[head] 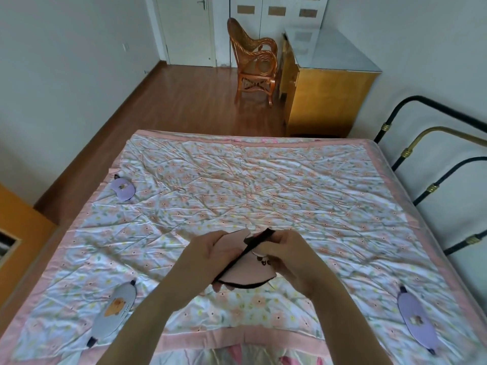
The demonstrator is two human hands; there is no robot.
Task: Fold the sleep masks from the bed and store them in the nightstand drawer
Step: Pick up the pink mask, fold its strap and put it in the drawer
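Note:
Above the middle of the bed I hold a pink sleep mask (246,273) with a black edge and a small face print. My left hand (210,255) grips its left side. My right hand (287,255) pinches its black strap (257,239), stretched across the mask. A grey-blue mask (116,310) with an orange animal lies flat at the near left. One purple mask (416,321) lies flat at the near right. Another purple mask (123,189), seemingly folded, sits near the far left edge.
The floral quilt (263,185) covers the bed. A black and brass metal bed frame (432,185) rises on the right. A yellow wooden cabinet (324,96) and a rattan chair (254,61) stand beyond the bed. An orange cabinet (18,227) is at the left edge.

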